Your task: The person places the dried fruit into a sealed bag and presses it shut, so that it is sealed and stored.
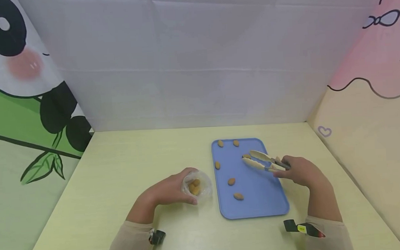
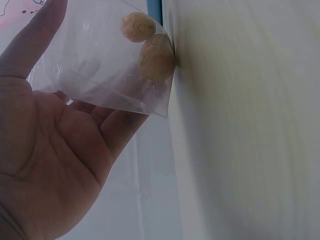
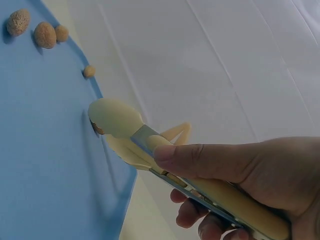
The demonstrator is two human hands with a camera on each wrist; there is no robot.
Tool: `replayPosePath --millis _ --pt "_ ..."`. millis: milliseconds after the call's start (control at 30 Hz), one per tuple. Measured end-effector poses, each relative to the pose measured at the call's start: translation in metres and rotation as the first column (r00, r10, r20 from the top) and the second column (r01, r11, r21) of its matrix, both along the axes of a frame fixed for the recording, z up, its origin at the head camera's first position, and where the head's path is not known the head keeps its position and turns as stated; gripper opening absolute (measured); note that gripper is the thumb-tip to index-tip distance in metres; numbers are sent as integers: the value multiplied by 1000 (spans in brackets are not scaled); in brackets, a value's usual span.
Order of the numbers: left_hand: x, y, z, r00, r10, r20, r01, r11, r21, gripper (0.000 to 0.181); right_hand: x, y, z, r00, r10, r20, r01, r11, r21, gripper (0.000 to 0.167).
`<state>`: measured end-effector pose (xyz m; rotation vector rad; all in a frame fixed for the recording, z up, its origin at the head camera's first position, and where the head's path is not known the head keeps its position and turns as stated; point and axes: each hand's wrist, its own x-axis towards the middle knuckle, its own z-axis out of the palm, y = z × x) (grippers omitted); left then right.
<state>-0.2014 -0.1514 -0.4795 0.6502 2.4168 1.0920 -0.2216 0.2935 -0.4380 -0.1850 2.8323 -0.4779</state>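
Note:
My left hand (image 1: 172, 188) holds a clear plastic bag (image 1: 207, 185) upright on the table, thumb on one side and fingers on the other. Several brown nuts (image 1: 195, 186) lie inside it; two show at the bag's bottom in the left wrist view. In my right hand (image 1: 303, 169) is a pair of tongs (image 3: 117, 120) with cream scalloped tips and metal arms. The tips reach over the right part of a blue tray (image 1: 258, 197), around one nut (image 1: 246, 156). That nut is mostly hidden behind a tip in the right wrist view; whether it is pinched, I cannot tell.
More nuts lie scattered on the tray: two at the far edge, one (image 1: 217, 165) by the left rim, two (image 1: 238, 196) nearer the front. The pale wooden table (image 1: 120, 163) meets a white back wall (image 1: 197, 64), with printed side panels left and right.

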Motion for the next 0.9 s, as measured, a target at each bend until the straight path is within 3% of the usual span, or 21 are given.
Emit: replayPosePath --millis 567,900 --pt "-1 0 -1 1000 1 5 -1 1000 1 91 -1 1 -5 1000 5 12 -5 1000 -24 42" --pt "0 1 0 1000 -1 2 1 1000 1 91 1 -1 3 997 37 -60 -37 999 -10 51"
